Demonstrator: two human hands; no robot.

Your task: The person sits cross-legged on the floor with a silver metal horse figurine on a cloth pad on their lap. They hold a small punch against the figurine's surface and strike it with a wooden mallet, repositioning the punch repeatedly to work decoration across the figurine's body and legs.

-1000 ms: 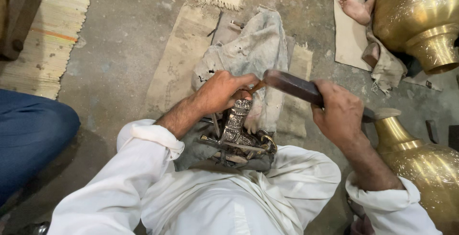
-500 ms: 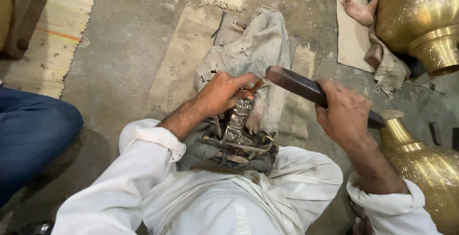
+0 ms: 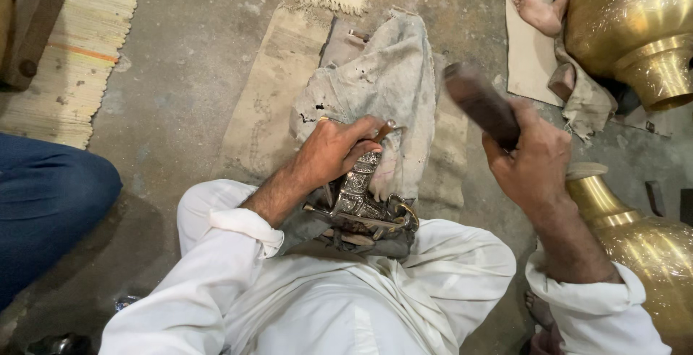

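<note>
Grey rag (image 3: 390, 73) covers the concrete floor in front, brass pots (image 3: 635, 23) w/ shiny curves at right. Left hand (image 3: 333, 151) fingers pinch a thin chisel (image 3: 382, 133) on the carved metal piece (image 3: 357, 196) btw the knees; right hand (image 3: 534, 160) fist wraps a dark wood mallet (image 3: 480, 102).

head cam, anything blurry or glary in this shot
Head view: the dark mallet in the right hand is motion-blurred; the left hand and the engraved metal piece are sharp; bright glare on the brass vessel at top right.
</note>
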